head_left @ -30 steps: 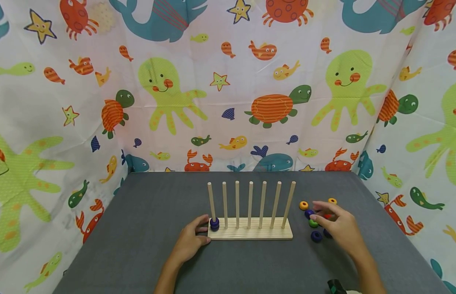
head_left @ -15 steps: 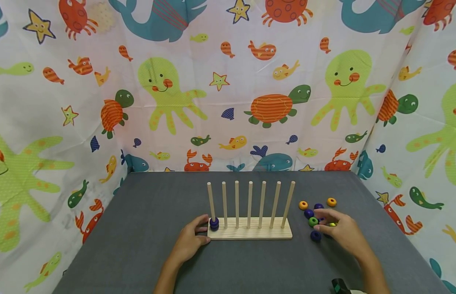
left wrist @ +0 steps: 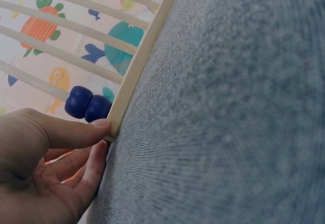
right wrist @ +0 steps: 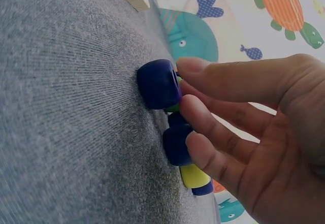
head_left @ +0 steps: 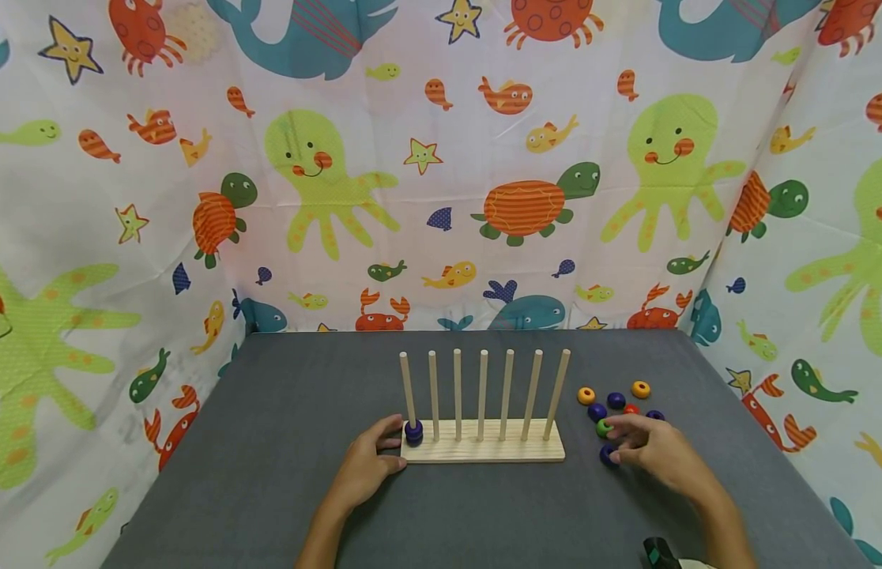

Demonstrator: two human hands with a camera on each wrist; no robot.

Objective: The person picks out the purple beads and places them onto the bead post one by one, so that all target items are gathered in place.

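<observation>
A pale wooden peg rack (head_left: 484,452) stands on the grey table, several upright pegs rising from its base. Two dark blue beads (left wrist: 89,104) are stacked on its leftmost peg. My left hand (head_left: 368,466) grips the base's left end, thumb at the front corner and fingers at the side. Over the loose beads on the right is my right hand (head_left: 661,452), fingers loosely bent. Its thumb and fingertips are close to the nearest blue bead (right wrist: 158,84); whether they touch it I cannot tell. A green bead (head_left: 603,427) lies just behind, partly covered by the fingers.
Farther back lie two orange-yellow beads (head_left: 586,396), more blue beads (head_left: 616,401) and a red bead (head_left: 631,408). A yellow bead (right wrist: 194,177) shows in the right wrist view. A sea-animal curtain (head_left: 441,158) surrounds the table (head_left: 306,379). A dark object (head_left: 657,551) is near the right forearm.
My right hand has drawn back toward the near side, from the red bead to the nearest blue bead, uncovering beads behind it. The left hand keeps its grip on the peg rack.
</observation>
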